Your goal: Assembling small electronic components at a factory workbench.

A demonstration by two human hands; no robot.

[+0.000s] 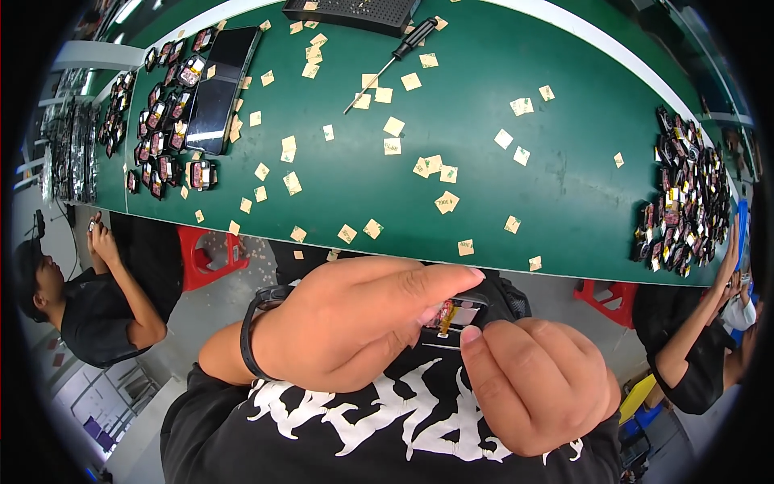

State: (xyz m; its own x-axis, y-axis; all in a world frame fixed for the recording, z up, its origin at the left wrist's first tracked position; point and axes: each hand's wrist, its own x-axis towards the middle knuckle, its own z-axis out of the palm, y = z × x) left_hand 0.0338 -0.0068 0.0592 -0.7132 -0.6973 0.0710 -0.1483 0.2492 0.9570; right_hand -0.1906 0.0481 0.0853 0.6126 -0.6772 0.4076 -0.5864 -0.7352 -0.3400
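Both my hands meet close to my chest, below the green table's (484, 161) near edge. My left hand (355, 323) pinches a small dark electronic part (459, 313) with a red and orange strip on it. My right hand (532, 383) grips the same part from the right, with thumb and fingertip on its edge. A black band sits on my left wrist. Most of the part is hidden by my fingers.
Several small tan paper squares (446, 202) litter the table. A black-handled screwdriver (393, 63) and a dark tray (351, 12) lie at the far side. A black tablet (219, 89) and rows of small parts (161, 129) sit left; a pile of parts (685, 202) right. Other people sit at both sides, near red stools.
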